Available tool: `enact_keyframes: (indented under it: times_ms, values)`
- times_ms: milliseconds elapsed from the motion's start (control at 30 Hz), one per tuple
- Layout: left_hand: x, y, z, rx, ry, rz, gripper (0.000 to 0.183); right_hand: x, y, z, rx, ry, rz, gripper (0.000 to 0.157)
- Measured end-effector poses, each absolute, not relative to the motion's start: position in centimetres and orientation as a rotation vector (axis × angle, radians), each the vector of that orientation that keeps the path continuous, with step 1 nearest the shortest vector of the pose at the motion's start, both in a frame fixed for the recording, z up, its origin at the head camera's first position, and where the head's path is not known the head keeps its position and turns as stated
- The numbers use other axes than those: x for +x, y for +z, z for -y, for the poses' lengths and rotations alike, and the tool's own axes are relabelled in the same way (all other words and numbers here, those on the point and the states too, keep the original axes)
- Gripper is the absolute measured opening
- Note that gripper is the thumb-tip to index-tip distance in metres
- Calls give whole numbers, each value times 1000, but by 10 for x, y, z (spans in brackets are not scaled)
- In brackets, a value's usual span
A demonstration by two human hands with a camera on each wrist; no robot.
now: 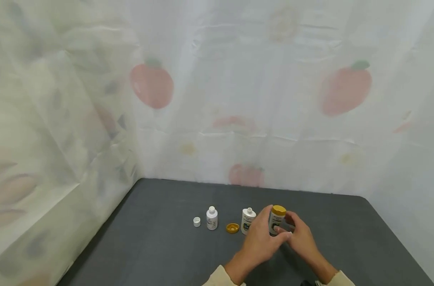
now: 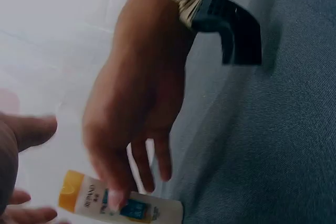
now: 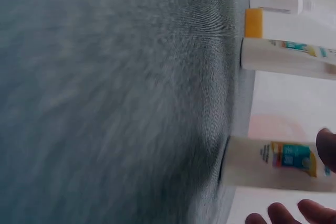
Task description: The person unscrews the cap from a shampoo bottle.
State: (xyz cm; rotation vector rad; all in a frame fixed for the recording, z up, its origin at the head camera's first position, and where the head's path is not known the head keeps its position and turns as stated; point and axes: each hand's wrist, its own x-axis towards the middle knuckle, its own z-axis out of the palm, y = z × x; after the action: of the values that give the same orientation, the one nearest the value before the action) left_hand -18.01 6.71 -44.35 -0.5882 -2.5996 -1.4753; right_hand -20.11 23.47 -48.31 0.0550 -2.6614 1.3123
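Note:
A white yellow-capped bottle (image 1: pixel 275 221) with a blue label stands upright on the table at the right of the row. My right hand (image 1: pixel 303 237) is round its right side, thumb across the label and the other fingers loosely bent beside it. The left wrist view shows that right hand (image 2: pixel 139 95) at the bottle (image 2: pixel 163 211) too. My left hand (image 1: pixel 261 237) curves about the left side with thumb and fingers spread. In the left wrist view, the left thumb (image 2: pixel 37 130) is apart from the bottle and its cap. Part of the body is hidden behind the thumbs.
To the left stand a similar uncapped white bottle (image 1: pixel 247 219), its yellow cap (image 1: pixel 233 228) lying beside it, and a small uncapped white Dove bottle (image 1: pixel 212 218) near a white cap (image 1: pixel 197 221). A white fruit-printed curtain (image 1: pixel 210 159) borders the dark table (image 1: pixel 159 242).

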Motion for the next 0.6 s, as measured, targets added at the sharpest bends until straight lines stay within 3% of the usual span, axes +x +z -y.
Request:
enact_keyframes:
  times_ms: [233, 600]
  values:
    - [-189, -448, -87, -405, -1437, 2558, 70, -213, -494, -229, 178, 1231, 2527, 41]
    - [-208, -463, -113, -312, -1408, 2343, 41, -217, -499, -229, 122, 1175, 2539, 28]
